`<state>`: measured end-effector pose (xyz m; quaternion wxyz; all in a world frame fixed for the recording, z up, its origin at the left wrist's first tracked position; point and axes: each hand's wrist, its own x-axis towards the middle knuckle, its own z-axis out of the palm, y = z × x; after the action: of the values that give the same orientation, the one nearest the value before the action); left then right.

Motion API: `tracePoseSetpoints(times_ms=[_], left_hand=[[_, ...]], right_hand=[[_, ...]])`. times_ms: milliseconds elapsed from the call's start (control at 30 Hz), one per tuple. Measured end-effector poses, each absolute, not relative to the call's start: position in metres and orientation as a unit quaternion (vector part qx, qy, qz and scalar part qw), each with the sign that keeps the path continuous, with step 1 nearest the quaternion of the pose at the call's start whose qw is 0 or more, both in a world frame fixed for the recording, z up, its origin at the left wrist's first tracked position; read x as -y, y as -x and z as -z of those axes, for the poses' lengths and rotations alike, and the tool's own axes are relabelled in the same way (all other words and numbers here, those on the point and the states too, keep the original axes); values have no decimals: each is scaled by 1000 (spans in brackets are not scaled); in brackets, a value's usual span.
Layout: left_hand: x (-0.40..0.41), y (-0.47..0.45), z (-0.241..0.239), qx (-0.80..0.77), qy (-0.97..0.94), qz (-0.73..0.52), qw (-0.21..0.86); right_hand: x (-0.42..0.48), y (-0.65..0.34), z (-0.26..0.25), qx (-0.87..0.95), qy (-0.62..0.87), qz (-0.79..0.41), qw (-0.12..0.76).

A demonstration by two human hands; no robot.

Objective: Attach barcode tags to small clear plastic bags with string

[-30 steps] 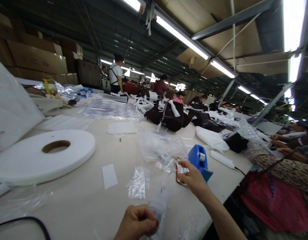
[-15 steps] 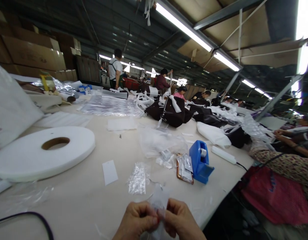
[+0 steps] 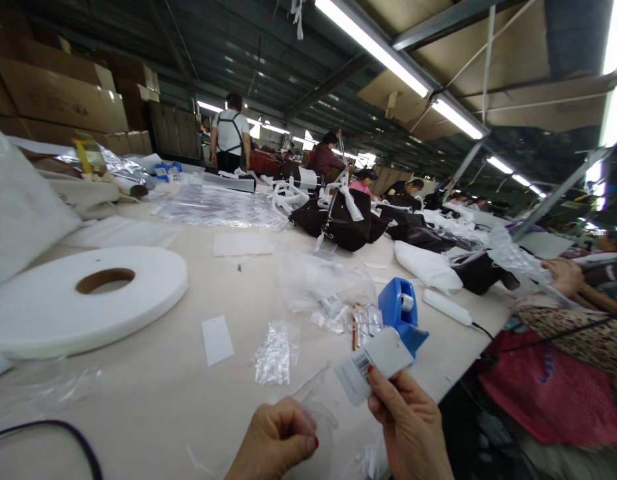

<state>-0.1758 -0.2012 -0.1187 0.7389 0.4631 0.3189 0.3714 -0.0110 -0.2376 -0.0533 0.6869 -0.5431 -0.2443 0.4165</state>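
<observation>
Between the thumb and fingers of my right hand (image 3: pixel 411 423) is a hang tag (image 3: pixel 373 363), white with a printed barcode, tilted over the table. My left hand (image 3: pixel 275 440) is pinched on a clear plastic bag (image 3: pixel 321 417), whose thin film spreads between my hands. The tag is apart from the bag. A blue tape dispenser (image 3: pixel 397 303) stands just beyond the tag. Ahead of my left hand lies a shiny pile of small clear packets (image 3: pixel 274 357), with a blank white card (image 3: pixel 217 340) to its left.
A large white roll (image 3: pixel 158 287) takes up the table's left side. Dark brown bags (image 3: pixel 355 220) with white-wrapped handles are heaped at the back. A white corded device (image 3: pixel 445 307) lies near the right edge. A co-worker's hands (image 3: pixel 565 277) handle plastic wrap at far right.
My hands have moved apart from being together at the plastic. The right hand has gone right and up, now with the tag showing. Behind, a standing person has turned.
</observation>
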Motion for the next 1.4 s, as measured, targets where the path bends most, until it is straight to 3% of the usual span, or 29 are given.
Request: tracePoseSetpoints(times_ms=[133, 400, 900, 1400], left_hand=[[202, 177, 118, -329, -539, -349, 693], [202, 178, 119, -337, -539, -323, 701], [204, 173, 120, -326, -411, -307, 794], [208, 171, 110, -297, -341, -290, 844]], right_hand=[[242, 21, 59, 242, 535, -410, 698], [246, 44, 63, 261, 558, -369, 696], [252, 38, 59, 362, 632, -291, 621], [250, 31, 57, 336, 642, -354, 592]])
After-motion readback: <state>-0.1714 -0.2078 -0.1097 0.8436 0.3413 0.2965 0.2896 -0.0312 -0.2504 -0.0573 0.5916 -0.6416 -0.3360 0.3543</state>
